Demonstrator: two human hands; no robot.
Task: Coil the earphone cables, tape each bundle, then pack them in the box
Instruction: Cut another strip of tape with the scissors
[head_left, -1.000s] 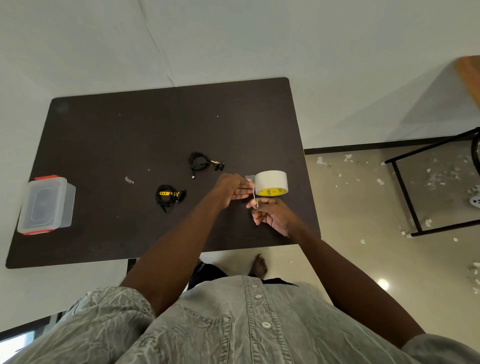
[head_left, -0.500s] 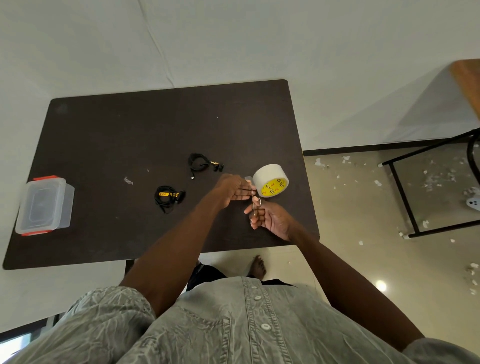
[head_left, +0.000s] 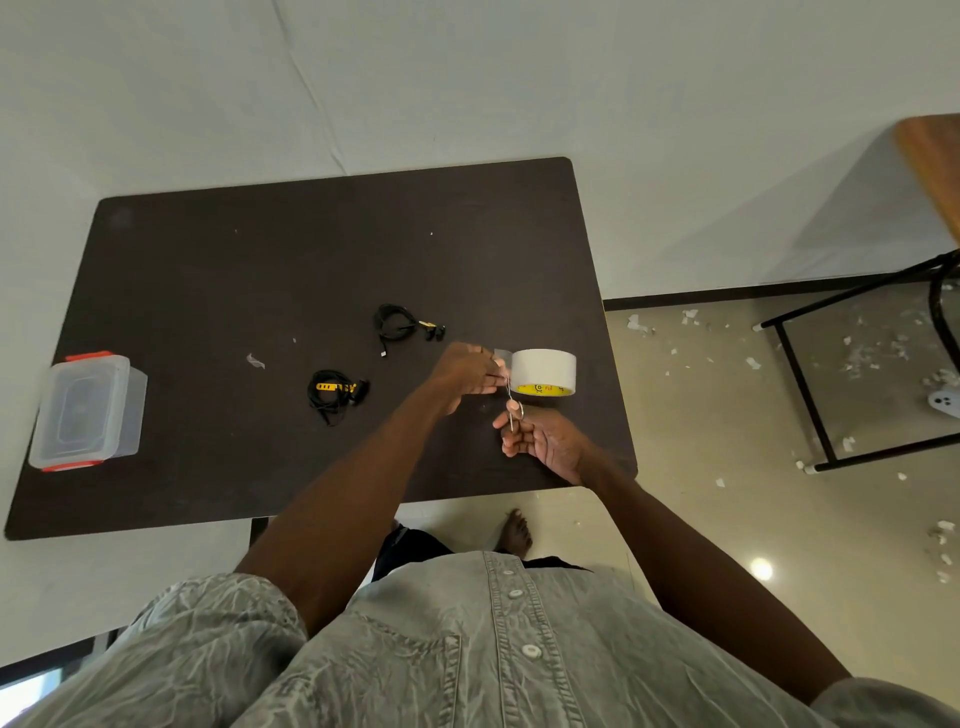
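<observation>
dark brown table (head_left: 218, 270) carries everything here. white tape roll (head_left: 543, 370) sits near the right edge, lying on its side with a yellow printed core showing at its near face. the left hand (head_left: 470, 373) reaches to the roll's left side, its fingers pressed together and pinching the loose tape end (head_left: 501, 355) pulled off the roll. the right hand (head_left: 545, 439) is just near of the roll, fingers curled around small scissors (head_left: 514, 410), whose thin metal points up toward the tape end; whether the blades touch the tape i cannot tell.

two coiled black earphone bundles lie left of the hands, apart from each other: the far earphone bundle (head_left: 397, 325), with its buds trailing to the right, and the near earphone bundle (head_left: 335, 392), which has a yellow band across it. clear plastic box (head_left: 85, 410) with red clips stands at the table's left edge, lid on, well apart from the bundles. a small tape scrap (head_left: 254, 360) lies between the box and the bundles.

grey denim shirt (head_left: 467, 649) fills the near part of the view. white paper bits (head_left: 748, 361) are scattered on the floor to the right, near a black metal frame (head_left: 800, 384).
</observation>
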